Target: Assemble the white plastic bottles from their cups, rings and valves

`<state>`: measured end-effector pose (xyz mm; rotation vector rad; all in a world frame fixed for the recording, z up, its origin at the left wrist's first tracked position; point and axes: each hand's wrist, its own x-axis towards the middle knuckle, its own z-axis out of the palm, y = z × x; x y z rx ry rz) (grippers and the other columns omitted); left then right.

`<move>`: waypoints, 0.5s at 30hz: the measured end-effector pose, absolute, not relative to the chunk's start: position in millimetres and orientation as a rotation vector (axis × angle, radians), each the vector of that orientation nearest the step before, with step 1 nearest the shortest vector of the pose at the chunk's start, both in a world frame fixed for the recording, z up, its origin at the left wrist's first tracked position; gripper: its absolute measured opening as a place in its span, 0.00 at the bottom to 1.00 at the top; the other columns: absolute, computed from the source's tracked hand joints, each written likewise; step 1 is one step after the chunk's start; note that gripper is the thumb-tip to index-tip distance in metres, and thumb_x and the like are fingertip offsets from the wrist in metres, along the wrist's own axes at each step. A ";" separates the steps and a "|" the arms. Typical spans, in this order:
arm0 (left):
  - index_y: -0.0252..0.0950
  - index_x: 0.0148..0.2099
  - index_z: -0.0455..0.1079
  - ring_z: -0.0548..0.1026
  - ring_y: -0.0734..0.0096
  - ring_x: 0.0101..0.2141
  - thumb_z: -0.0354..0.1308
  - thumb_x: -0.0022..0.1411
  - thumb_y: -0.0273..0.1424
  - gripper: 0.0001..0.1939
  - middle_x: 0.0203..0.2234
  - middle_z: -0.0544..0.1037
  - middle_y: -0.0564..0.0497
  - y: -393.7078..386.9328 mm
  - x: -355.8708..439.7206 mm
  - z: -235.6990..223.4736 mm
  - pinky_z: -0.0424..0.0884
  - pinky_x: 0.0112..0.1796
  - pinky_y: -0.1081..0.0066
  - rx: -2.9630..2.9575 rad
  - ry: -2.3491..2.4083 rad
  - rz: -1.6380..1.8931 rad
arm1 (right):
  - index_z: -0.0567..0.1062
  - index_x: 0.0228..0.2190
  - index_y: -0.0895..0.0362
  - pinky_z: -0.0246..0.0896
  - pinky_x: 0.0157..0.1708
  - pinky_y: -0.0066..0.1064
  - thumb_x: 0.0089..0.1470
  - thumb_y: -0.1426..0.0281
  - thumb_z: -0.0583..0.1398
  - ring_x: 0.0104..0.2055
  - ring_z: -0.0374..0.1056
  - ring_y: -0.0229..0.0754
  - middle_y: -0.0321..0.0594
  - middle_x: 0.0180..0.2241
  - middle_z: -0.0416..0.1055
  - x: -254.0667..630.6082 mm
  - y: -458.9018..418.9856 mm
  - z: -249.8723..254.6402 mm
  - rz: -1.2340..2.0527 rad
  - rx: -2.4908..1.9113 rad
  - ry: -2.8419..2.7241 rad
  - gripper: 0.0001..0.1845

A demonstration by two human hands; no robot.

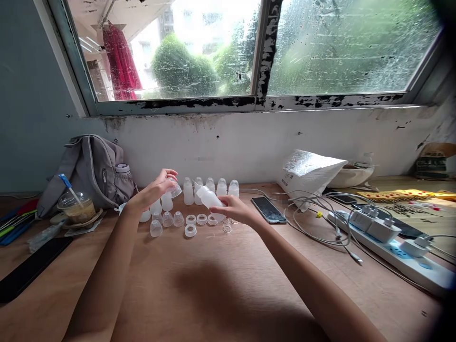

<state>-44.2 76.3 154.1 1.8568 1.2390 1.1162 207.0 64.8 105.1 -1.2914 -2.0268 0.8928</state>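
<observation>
My right hand (233, 209) is closed round a small frosted baby bottle (208, 196), tilted with its neck up to the left. My left hand (161, 186), left of it, grips a clear dome cap (174, 190) by its top; the cap and the bottle are apart. Behind them several capped baby bottles (221, 187) stand in a row against the wall. Under my left hand stand uncapped bottles (166, 202), partly hidden. Clear dome caps (156, 228) and white screw rings (190, 231) lie on the table in front. Thin clear rings (227, 228) lie below my right hand.
To the right lie a phone (268, 210), tangled white cables (313, 230) and a power strip (395, 251). A silver pouch (309, 173) leans near the wall. At left are a grey backpack (90, 166), an iced drink cup (76, 206) and a black flat case (33, 268).
</observation>
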 end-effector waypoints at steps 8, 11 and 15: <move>0.42 0.38 0.70 0.66 0.61 0.40 0.54 0.48 0.45 0.17 0.38 0.70 0.50 68.1 -52.7 154.1 0.62 0.38 0.71 2.418 1.517 0.243 | 0.70 0.25 0.61 0.43 0.18 0.24 0.43 0.54 0.57 0.20 0.52 0.32 0.34 0.20 0.58 209.4 65.9 106.7 0.815 -1.272 -2.051 0.20; 0.43 0.33 0.72 0.66 0.61 0.38 0.58 0.42 0.43 0.15 0.34 0.69 0.51 82.8 -54.0 140.4 0.63 0.37 0.69 2.381 1.612 0.169 | 0.71 0.27 0.61 0.43 0.18 0.25 0.44 0.56 0.56 0.22 0.53 0.33 0.34 0.21 0.59 209.4 66.9 104.2 0.789 -1.261 -2.075 0.19; 0.37 0.19 0.68 0.65 0.71 0.21 0.66 0.23 0.35 0.15 0.18 0.67 0.56 106.9 -56.3 110.9 0.64 0.28 0.69 1.922 1.487 0.706 | 0.72 0.27 0.61 0.43 0.20 0.25 0.44 0.56 0.56 0.22 0.55 0.33 0.35 0.22 0.61 209.6 68.7 101.4 0.742 -1.263 -2.089 0.19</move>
